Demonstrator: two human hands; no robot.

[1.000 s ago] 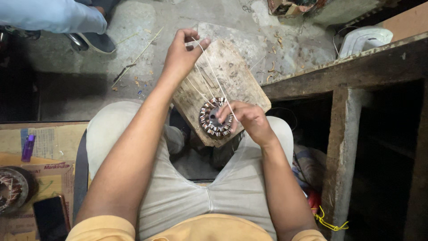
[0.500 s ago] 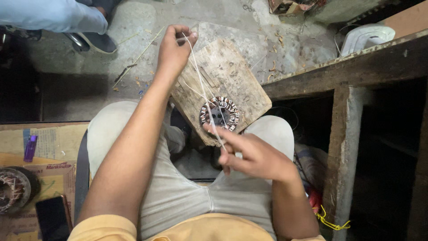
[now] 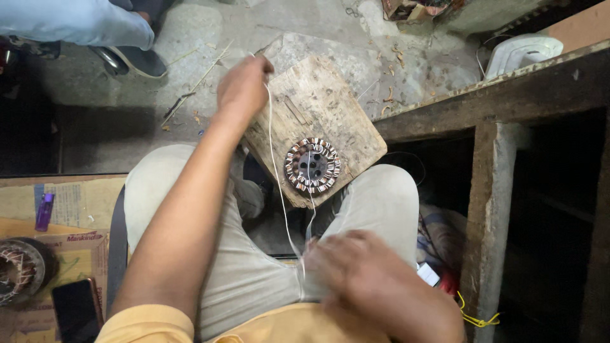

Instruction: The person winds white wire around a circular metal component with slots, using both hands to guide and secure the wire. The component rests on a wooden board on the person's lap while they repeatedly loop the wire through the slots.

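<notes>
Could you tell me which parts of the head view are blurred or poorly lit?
In the head view, the right hand is smeared by motion blur; the left hand, wooden block and wound stator look sharp; the space under the bench is deep in shadow.

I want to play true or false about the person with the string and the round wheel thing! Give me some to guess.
1. The round wire-wound ring lies on a wooden block. True.
2. The left hand is raised over the far end of the block, holding a white string. True.
3. The right hand rests on the ring. False: it is down near the lap, blurred, at the string's lower end.
4. A purple lighter lies on the wooden block. False: it lies on cardboard at the left.
5. A dark phone lies at lower left. True.
</notes>
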